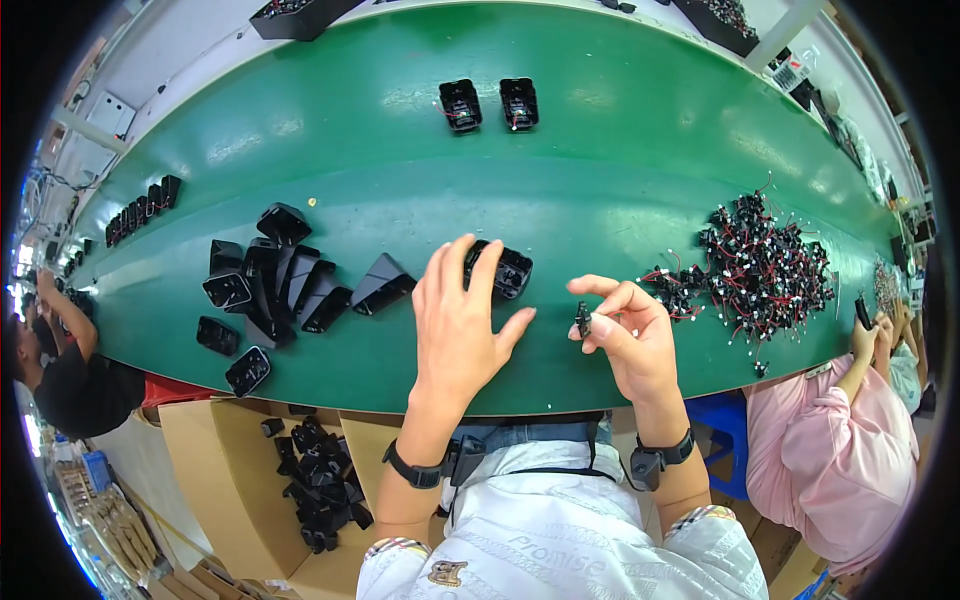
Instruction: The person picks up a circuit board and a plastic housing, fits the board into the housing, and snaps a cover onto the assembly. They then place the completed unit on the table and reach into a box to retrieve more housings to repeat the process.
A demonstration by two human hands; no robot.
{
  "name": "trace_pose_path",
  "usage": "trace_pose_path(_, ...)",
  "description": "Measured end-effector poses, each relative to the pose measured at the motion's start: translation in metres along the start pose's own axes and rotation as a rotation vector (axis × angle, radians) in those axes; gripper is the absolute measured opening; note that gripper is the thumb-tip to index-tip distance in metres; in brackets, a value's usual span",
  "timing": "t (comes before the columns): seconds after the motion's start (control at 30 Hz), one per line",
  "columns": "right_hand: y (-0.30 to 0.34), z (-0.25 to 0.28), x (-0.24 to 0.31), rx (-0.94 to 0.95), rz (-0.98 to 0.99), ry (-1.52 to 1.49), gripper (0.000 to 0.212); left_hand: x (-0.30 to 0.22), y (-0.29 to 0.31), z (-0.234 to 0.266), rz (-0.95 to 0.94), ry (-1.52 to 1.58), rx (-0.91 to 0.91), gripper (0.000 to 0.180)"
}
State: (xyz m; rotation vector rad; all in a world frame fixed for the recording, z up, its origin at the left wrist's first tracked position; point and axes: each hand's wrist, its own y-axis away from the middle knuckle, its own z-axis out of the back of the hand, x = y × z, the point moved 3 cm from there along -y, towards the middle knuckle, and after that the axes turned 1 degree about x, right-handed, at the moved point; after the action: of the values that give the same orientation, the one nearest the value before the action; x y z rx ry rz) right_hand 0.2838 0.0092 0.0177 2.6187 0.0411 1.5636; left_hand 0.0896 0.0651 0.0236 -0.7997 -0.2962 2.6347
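- Left hand (455,330): fingers spread, thumb wide apart, fingertips laid over an open black plastic housing (514,272) on the table; whether they press it is unclear.
- Right hand (640,335): thumb and fingertips pinch a small dark component (583,319), just right of the housing.
- Smooth, glossy green table (590,200), curved by the lens; a tangled heap of black parts with red wires (765,270) at right, wedge-shaped black shells (285,275) at left.
- Below, a cardboard box (215,480) of black pieces; a person in pink (830,460) sits at right.
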Motion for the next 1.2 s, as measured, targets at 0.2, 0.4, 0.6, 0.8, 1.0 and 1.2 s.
trace_pose_path(0.2, 0.004, 0.000, -0.003, -0.062, 0.097, 0.150, 0.017, -0.007, 0.002, -0.006, -0.114, 0.244, 0.028, 0.062)
trace_pose_path(0.4, 0.007, -0.003, -0.001, -0.038, 0.250, 0.421, 0.011, -0.022, 0.018, -0.004, -0.129, 0.608, 0.080, 0.059)
trace_pose_path(0.6, 0.018, -0.015, 0.008, -0.011, 0.392, 0.654, 0.012, -0.024, 0.028, 0.003, -0.112, 0.750, 0.041, 0.062)
trace_pose_path(0.8, 0.023, -0.022, 0.022, 0.008, 0.373, 0.762, 0.010, -0.021, 0.037, -0.001, -0.161, 0.973, 0.033, 0.068)
trace_pose_path(1.0, 0.026, -0.032, 0.038, 0.073, 0.481, 0.886, 0.014, -0.015, 0.044, 0.000, -0.081, 1.458, 0.223, 0.080)
trace_pose_path(1.2, 0.024, -0.041, 0.030, 0.210, 0.540, 0.900, 0.017, -0.011, 0.050, -0.021, 0.280, 1.814, 0.292, 0.063)
